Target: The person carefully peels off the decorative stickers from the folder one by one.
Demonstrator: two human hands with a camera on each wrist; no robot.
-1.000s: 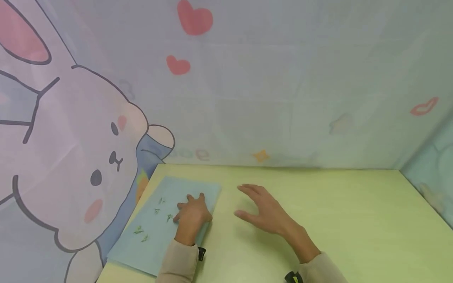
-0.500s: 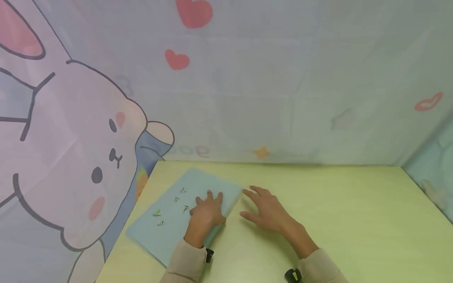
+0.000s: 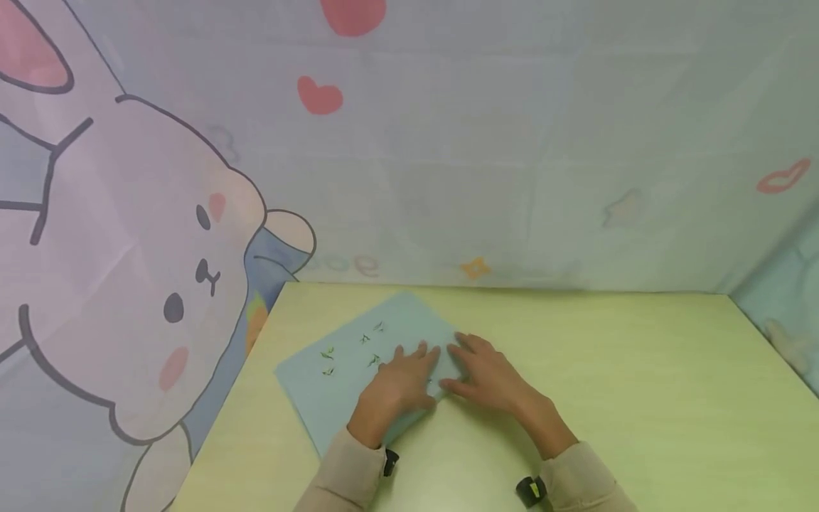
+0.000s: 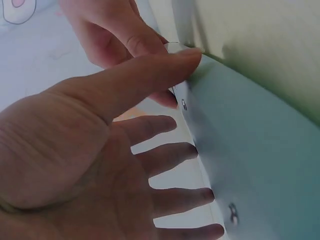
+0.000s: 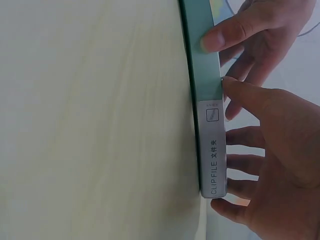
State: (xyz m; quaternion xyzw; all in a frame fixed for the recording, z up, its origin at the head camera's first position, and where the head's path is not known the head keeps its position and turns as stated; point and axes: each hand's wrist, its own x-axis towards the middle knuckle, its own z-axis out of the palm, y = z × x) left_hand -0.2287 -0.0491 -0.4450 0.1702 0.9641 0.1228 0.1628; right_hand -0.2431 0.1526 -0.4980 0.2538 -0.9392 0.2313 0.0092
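A light blue-green clip file folder (image 3: 345, 366) with small leaf prints on its cover lies slantwise on the table. My left hand (image 3: 402, 382) rests spread on the cover near the spine, and its thumb reaches over the spine edge. Silver rivets (image 4: 233, 214) show on the folder in the left wrist view. With fingers extended, my right hand (image 3: 488, 371) touches the folder's far right corner. Seen from the right wrist, the spine (image 5: 207, 75) carries a grey label (image 5: 213, 155) reading CLIP FILE, and the right fingertips sit along its upper edge.
The pale yellow-green table (image 3: 627, 384) stretches to the right of both hands. Behind it hangs a cloth backdrop (image 3: 512, 142) with hearts and a large printed rabbit (image 3: 147, 263). The table's left edge runs beside the rabbit.
My left hand has slid the folder rightward and turned it clockwise on the table. The right hand, earlier apart from the folder, now touches its corner.
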